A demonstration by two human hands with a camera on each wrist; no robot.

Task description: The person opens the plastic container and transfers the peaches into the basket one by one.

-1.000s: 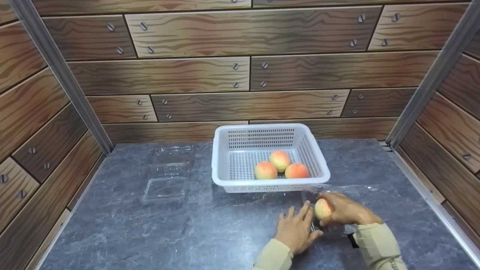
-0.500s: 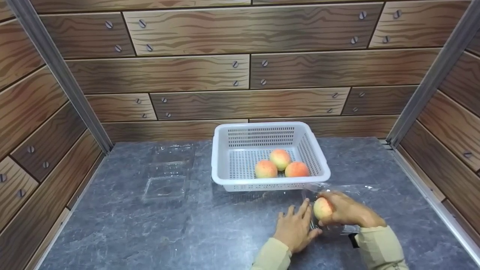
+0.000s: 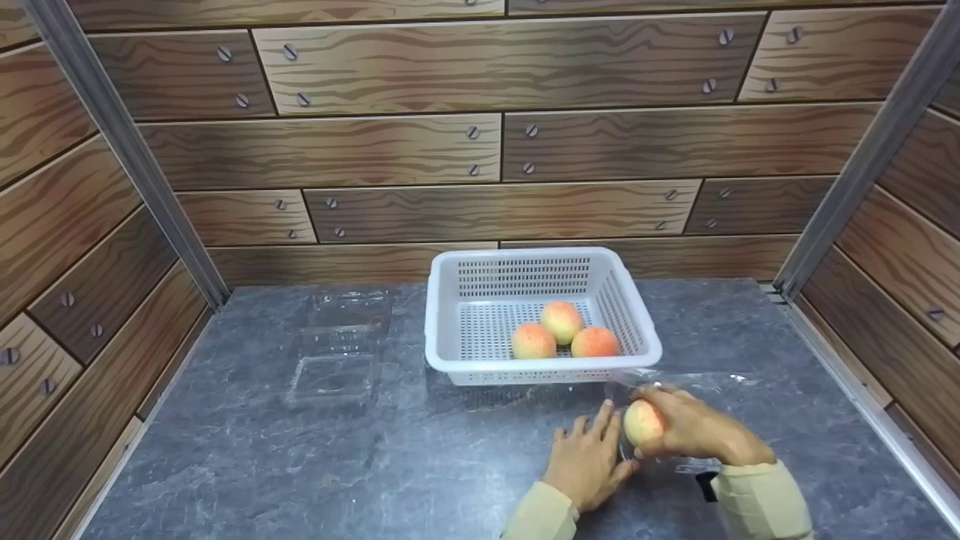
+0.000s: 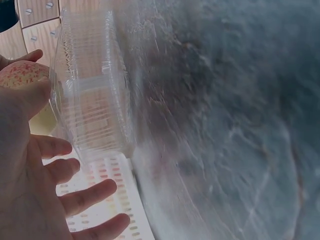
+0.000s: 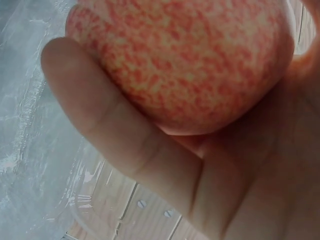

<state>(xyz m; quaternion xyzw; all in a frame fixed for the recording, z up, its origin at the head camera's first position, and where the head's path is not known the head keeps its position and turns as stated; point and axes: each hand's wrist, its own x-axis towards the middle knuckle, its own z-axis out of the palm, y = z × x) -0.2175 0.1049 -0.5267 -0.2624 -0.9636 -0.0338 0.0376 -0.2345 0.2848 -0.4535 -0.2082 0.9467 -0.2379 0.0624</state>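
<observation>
My right hand (image 3: pixel 697 429) grips a yellow and red peach (image 3: pixel 643 424), fingers wrapped over its far right side. In the right wrist view the peach (image 5: pixel 195 60) fills the top, with one finger curled along it. A clear plastic clamshell box (image 4: pixel 92 85) stands below and around the peach; the right hand covers much of it in the head view. My left hand (image 3: pixel 583 463) lies at the box's left side, fingers extended and spread. In the left wrist view its fingertips are close to the clear wall, and its palm holds nothing.
A white perforated basket (image 3: pixel 544 365) stands at the back middle with several peaches, among them a reddish one (image 3: pixel 595 343). More clear plastic boxes (image 3: pixel 334 375) lie at the left on the grey marbled table (image 3: pixel 262 465). Wood-patterned walls close off the back and sides.
My right hand has shifted slightly left with the peach. The left hand has slid a little left and stays spread beside the box. The basket's peaches keep their places.
</observation>
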